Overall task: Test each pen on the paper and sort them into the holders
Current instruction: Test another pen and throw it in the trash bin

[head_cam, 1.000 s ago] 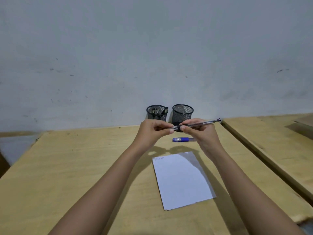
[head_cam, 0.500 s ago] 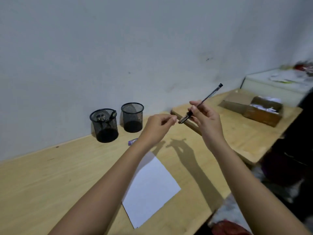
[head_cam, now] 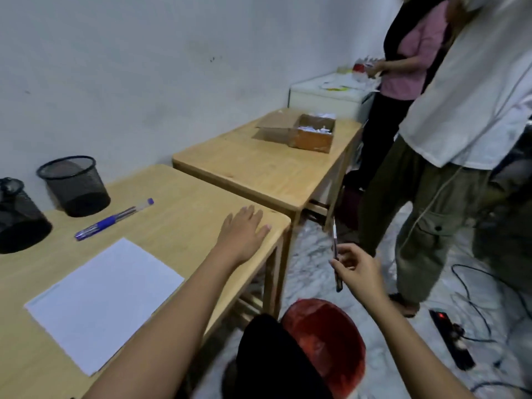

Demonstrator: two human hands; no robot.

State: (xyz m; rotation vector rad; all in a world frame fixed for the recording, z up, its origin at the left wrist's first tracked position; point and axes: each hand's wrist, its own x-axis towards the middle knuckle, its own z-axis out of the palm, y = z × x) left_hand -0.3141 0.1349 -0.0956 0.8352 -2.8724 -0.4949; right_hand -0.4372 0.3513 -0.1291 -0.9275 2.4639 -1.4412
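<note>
Pale grey wall (head_cam: 144, 67) backs 2 wooden tables: the near table (head_cam: 187, 203) on the left and a second table (head_cam: 259, 171) farther right, which carries an open cardboard box (head_cam: 312, 135). On the near table lie a white sheet of paper (head_cam: 103, 300) and, beyond it, a blue pen (head_cam: 113, 219) pointing toward the far right. 2 black mesh holders stand at the far left; the right holder (head_cam: 74, 186) looks bare inside, while the left holder (head_cam: 17, 216) is cut by the frame edge (its contents are hard to tell). The left hand (head_cam: 244, 233) rests flat on the table's right corner, fingers spread, holding nothing. The right hand (head_cam: 357, 269) is off the table, out over the floor, fingers pinched on a dark pen (head_cam: 335, 254) held nearly upright. Below it sits a red bin (head_cam: 331, 341). 2 people stand at the right, and a power strip (head_cam: 452, 338) lies on the floor.
</note>
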